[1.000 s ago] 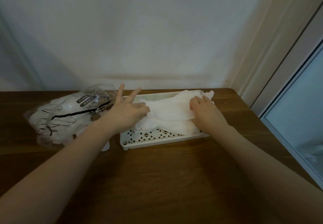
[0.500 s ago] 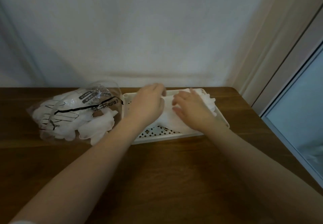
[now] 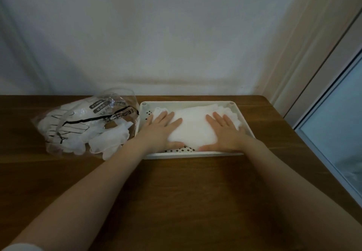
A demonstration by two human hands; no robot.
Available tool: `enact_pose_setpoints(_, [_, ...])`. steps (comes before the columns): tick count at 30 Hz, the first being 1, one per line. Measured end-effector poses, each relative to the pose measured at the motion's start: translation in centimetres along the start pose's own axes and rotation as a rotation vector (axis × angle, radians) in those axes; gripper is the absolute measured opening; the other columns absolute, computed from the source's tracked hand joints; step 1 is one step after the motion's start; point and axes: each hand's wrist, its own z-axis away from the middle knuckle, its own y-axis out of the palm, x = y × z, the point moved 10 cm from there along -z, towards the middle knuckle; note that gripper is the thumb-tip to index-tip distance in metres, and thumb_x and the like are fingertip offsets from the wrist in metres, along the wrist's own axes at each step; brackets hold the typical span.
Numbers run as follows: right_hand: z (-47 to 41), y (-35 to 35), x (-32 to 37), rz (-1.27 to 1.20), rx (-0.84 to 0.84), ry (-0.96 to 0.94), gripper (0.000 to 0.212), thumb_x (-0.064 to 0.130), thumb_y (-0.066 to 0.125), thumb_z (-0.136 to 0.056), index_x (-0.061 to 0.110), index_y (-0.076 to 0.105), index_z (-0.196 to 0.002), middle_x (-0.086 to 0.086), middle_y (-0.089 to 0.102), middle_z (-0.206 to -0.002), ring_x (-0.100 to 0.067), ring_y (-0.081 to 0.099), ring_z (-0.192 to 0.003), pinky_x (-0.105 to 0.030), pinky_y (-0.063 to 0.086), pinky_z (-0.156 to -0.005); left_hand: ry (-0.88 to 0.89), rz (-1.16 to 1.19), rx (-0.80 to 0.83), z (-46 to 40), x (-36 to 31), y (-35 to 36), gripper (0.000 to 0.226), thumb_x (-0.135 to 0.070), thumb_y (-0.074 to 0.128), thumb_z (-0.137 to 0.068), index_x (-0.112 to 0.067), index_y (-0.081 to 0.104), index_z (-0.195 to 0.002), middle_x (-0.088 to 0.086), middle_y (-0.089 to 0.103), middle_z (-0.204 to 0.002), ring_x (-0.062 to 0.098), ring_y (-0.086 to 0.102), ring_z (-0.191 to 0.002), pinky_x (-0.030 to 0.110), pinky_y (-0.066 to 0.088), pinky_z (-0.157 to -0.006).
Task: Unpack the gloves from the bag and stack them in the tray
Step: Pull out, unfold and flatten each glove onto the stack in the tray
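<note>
Both hands, left (image 3: 164, 128) and right (image 3: 225, 131), are pressed flat, fingers spread, on white gloves (image 3: 193, 127) in the tray (image 3: 195, 155) by the bench's (image 3: 176, 192) far edge; its near half lies bare.

You have print in only one place: the clear plastic bag (image 3: 86, 125) lying just left of the tray (image 3: 195, 154). It carries dark label strips with pale characters near its top and a black band with larger characters running toward the tray. All of it is too blurred and creased to read. The tray itself shows no lettering.
</note>
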Motion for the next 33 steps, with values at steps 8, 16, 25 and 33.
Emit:
enact_pose_setpoints(8, [2.3, -5.1, 2.5, 0.134, -0.239, 0.094, 0.095, 0.083, 0.006, -0.071, 0.03, 0.03, -0.145, 0.001, 0.014, -0.158, -0.027, -0.012, -0.145, -0.062, -0.02, -0.104, 0.086, 0.355, -0.438, 4.5, -0.6, -6.7, 0.058, -0.055, 0.03, -0.093, -0.023, 0.037, -0.141, -0.004, 0.033, -0.149, 0.011, 0.028, -0.135, 0.029, 0.017, -0.109])
enact_pose_setpoints(16, [3.3, -8.8, 16.5, 0.03, -0.528, -0.361, 0.035, 0.036, 0.035, -0.1, 0.019, 0.066, -0.1, 0.005, 0.065, -0.104, -0.015, 0.053, -0.109, -0.042, 0.008, -0.114, -0.394, 0.14, -0.409, 9.9, 7.3, -5.4, 0.035, -0.031, 0.046, -0.095, -0.016, 0.046, -0.126, 0.003, 0.049, -0.125, 0.017, 0.05, -0.1, 0.029, 0.041, -0.075])
enact_pose_setpoints(25, [3.9, -7.6, 21.7, -0.12, -0.589, -0.518, 0.02, 0.023, 0.049, -0.095, 0.018, 0.067, -0.103, 0.001, 0.066, -0.105, -0.016, 0.055, -0.103, -0.033, 0.039, -0.096, -0.438, 0.188, -0.455, 11.9, 9.8, -5.1, 0.014, -0.027, 0.045, -0.095, -0.015, 0.053, -0.097, 0.002, 0.054, -0.087, 0.018, 0.051, -0.075, 0.029, 0.039, -0.063])
enact_pose_setpoints(33, [4.8, -7.4, 22.8, -0.808, -0.272, -0.566, 0.038, 0.012, 0.056, -0.091, 0.018, 0.049, -0.128, 0.003, 0.054, -0.125, -0.008, 0.05, -0.113, -0.02, 0.042, -0.094, -0.217, 1.356, -0.48, 14.5, 7.2, -8.5, 0.022, -0.015, 0.046, -0.096, -0.006, 0.062, -0.084, 0.003, 0.06, -0.067, 0.007, 0.056, -0.053, 0.018, 0.046, -0.047])
